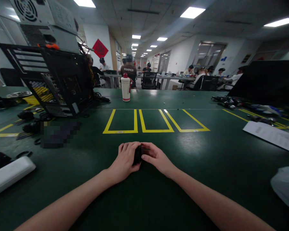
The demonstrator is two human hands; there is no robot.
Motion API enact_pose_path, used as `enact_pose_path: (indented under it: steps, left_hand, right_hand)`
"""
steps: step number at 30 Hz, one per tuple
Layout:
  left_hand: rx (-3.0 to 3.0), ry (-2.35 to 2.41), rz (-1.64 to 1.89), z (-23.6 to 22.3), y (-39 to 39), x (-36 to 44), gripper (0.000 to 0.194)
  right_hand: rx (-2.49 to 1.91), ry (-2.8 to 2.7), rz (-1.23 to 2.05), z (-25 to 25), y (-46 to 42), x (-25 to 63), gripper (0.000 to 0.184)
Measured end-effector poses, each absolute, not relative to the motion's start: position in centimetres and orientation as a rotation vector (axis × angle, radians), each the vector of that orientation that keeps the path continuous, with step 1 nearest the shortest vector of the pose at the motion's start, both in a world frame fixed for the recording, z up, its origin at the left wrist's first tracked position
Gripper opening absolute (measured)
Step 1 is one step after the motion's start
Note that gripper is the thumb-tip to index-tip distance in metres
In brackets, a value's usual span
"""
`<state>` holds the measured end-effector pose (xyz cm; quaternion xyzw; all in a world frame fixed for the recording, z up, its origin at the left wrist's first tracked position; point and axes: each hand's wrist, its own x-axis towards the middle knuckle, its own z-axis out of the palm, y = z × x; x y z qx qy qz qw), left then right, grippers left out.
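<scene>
Between my two hands, low over the green table [144,199], is a small dark block-like object [138,155]; its kind is too dark to make out. My left hand [125,159] wraps round it from the left, with the fingers over the top and the thumb at the near side. From the right, my right hand [157,158] curls its fingers and thumb against its edge. Much of the object is hidden by the fingers. Yellow tape outlines [120,132] lie on the table just beyond my hands.
A black computer case [60,80] with a power supply [48,12] on top stands at left. A white cup with a red lid [126,89] stands farther back. A white bar-shaped object [12,175] lies left; papers [271,136] and a dark screen [267,83] are right. People sit beyond.
</scene>
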<state>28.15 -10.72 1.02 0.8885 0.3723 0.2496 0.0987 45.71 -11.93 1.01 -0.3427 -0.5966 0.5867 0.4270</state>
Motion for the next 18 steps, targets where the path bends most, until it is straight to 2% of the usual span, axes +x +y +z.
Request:
enact_pose_path:
  steps: [7,12,18]
  left_hand:
    - [2.622,1.112,0.719,0.97,-10.82,28.07,0.062]
    - [2.634,1.115,0.728,0.79,-10.66,28.13,0.06]
    - [2.665,1.109,0.766,0.67,-10.67,28.26,0.059]
  right_hand:
    - [-0.805,-1.507,1.521,0.73,-12.09,45.84,0.038]
    - [-0.838,-1.487,1.461,0.89,-12.03,45.65,0.025]
    - [-0.824,-1.505,1.477,0.8,-11.88,45.71,0.036]
